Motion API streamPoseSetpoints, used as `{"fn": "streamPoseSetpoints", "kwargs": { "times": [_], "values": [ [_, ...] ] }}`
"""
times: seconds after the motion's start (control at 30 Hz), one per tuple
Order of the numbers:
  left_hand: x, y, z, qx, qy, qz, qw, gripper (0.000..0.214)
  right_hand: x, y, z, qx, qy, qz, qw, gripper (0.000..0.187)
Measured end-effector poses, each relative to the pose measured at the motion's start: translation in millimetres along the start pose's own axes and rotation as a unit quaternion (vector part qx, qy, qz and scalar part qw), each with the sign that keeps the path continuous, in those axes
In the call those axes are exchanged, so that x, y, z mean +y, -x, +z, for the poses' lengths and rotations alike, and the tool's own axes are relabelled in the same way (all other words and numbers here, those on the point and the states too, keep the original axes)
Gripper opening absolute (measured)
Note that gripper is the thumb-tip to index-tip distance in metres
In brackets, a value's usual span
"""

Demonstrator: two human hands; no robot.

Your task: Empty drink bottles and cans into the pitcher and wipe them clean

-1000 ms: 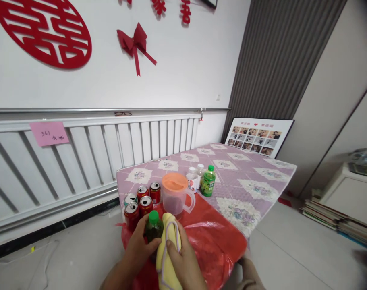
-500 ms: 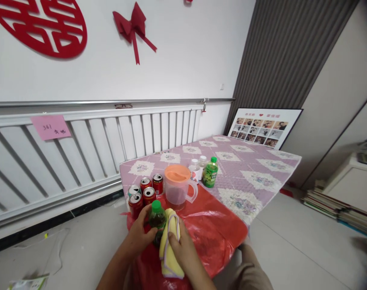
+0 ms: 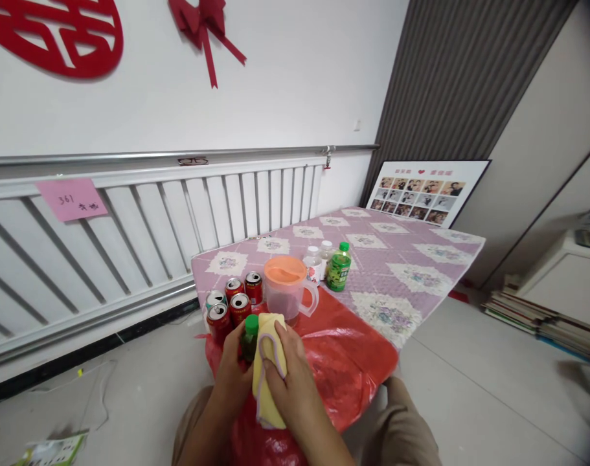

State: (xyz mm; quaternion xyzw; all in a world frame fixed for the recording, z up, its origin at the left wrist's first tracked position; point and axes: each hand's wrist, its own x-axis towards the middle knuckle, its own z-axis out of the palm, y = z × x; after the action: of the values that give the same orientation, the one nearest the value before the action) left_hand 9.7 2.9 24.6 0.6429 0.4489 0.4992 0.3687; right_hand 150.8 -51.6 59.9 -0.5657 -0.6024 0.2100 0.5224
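My left hand (image 3: pixel 235 375) is wrapped round a dark bottle with a green cap (image 3: pixel 250 331), held upright over the red plastic sheet (image 3: pixel 353 369). My right hand (image 3: pixel 287 382) presses a yellow cloth (image 3: pixel 265 362) against the bottle's right side, fingers curled over the cloth. The cloth covers much of the bottle's body. Just behind stand several red cans (image 3: pixel 236 301) and a clear pitcher with an orange lid (image 3: pixel 285 292).
A low table with a purple patterned cloth (image 3: pixel 411 275) holds a green bottle (image 3: pixel 338 268) and two small white bottles (image 3: pixel 317 259). A white radiator (image 3: pixel 144 220) runs along the wall. A photo board (image 3: pixel 423 191) leans at the back; books (image 3: pixel 532 320) lie on the floor at right.
The cloth has moved up the bottle, now covering more of it near the cap. The view has dropped slightly and my knees show.
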Motion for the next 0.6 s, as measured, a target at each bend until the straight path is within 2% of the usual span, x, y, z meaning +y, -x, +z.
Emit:
{"fn": "streamPoseSetpoints", "kwargs": {
  "times": [0.2,0.3,0.47,0.6],
  "values": [
    [-6,1,0.6,0.012,-0.038,-0.007,0.999,0.067,48,9,9,-0.038,0.001,0.079,0.996,0.061],
    [-6,2,3.4,0.034,-0.058,0.003,0.998,0.065,60,12,11,-0.055,0.008,0.096,0.994,0.062],
    [-4,6,8.9,0.068,-0.085,-0.003,0.994,0.066,49,9,5,-0.031,-0.018,0.094,0.995,0.061],
    [-6,6,11.1,0.089,-0.098,-0.009,0.991,0.066,23,3,-6,-0.009,-0.018,0.041,0.999,0.057]
  ]
}}
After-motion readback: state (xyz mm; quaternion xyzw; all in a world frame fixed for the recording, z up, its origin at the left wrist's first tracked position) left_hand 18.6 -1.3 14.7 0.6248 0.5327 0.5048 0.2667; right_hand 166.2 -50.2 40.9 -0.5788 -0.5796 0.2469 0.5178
